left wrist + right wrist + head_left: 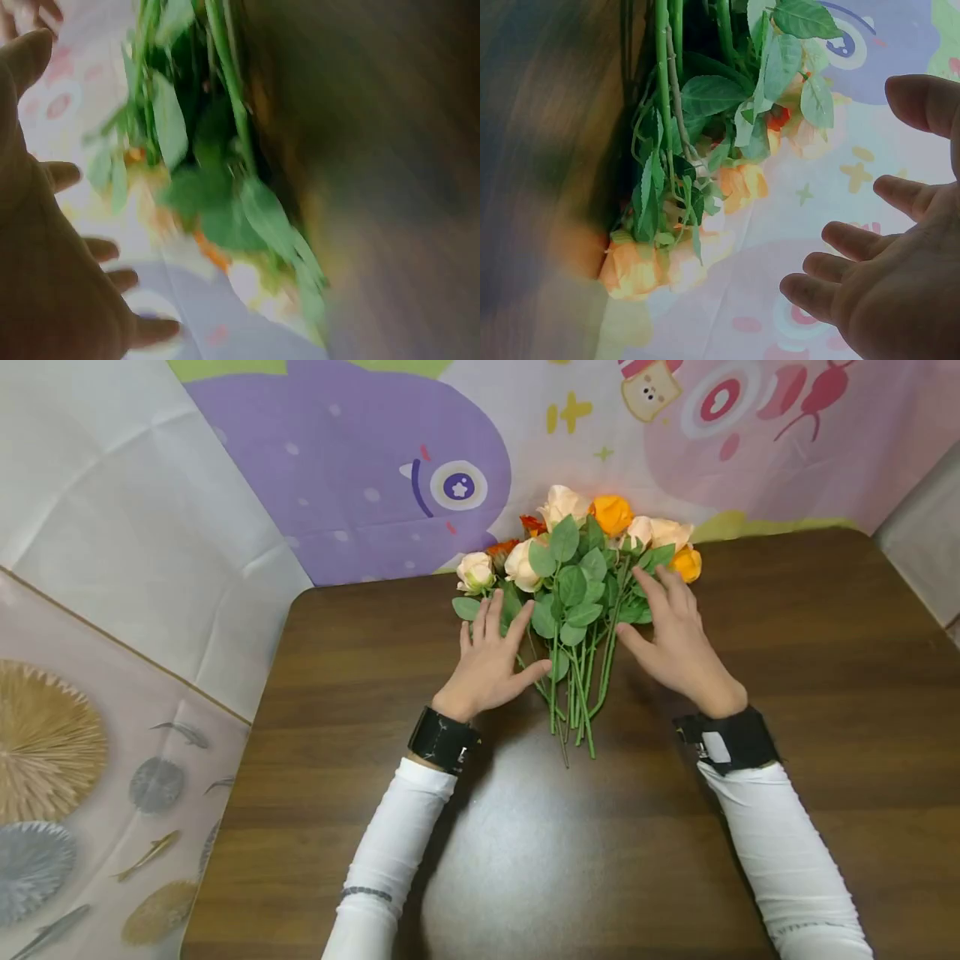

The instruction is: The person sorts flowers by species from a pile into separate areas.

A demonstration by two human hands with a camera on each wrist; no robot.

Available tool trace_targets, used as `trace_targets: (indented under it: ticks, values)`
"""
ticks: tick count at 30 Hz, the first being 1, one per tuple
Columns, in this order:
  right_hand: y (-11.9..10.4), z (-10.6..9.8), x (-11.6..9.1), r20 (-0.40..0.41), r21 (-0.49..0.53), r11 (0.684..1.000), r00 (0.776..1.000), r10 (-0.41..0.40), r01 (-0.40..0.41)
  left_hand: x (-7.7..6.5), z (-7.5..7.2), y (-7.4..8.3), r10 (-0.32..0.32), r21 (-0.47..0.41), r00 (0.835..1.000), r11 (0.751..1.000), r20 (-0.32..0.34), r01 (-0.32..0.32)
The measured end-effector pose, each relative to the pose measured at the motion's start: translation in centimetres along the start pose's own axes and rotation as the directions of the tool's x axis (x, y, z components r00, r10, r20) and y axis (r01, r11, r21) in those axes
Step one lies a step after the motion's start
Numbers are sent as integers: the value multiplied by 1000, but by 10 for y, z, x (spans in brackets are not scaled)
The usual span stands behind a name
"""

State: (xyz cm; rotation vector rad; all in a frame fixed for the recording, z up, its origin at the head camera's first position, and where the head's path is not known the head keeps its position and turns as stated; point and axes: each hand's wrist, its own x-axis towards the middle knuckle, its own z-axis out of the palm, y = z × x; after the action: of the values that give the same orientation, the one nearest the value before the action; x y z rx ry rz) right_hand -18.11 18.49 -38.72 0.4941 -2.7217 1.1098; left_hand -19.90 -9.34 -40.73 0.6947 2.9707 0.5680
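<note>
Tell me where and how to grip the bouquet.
Probably by the stems, below most of the leaves, coming from the near side and closing across them. They look mostly bare there, point toward the person and bunch narrower than the blooms, which spread wide at the far end.

A brown wood-grain table (517, 852) — on it, near the far edge, a bunch of flowers (577, 589).
</note>
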Motion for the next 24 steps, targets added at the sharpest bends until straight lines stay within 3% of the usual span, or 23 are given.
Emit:
trace_targets:
  ticks: [5,9,15,19,21,24]
  values:
    - [0,-3,-2,-5,3,1000,1000,8,-8,27,6,25,-25,93,1000,995,-11,26]
    - [0,-2,-3,-1,1,1000,1000,7,-7,47,15,41,-45,242,999,969,-10,47]
    - [-1,-5,-3,-17,-5,1000,1000,6,-6,65,33,61,50,493,996,866,80,-83]
    - [-4,-8,-3,-21,-6,1000,1000,2,-2,72,42,68,101,575,980,798,171,-182]
    - [-5,-10,-3,-15,-4,1000,1000,1,-1,74,45,70,95,589,968,778,233,-218]
    - [-5,-13,-2,-21,-2,1000,1000,-12,11,77,47,72,65,593,953,769,297,-237]
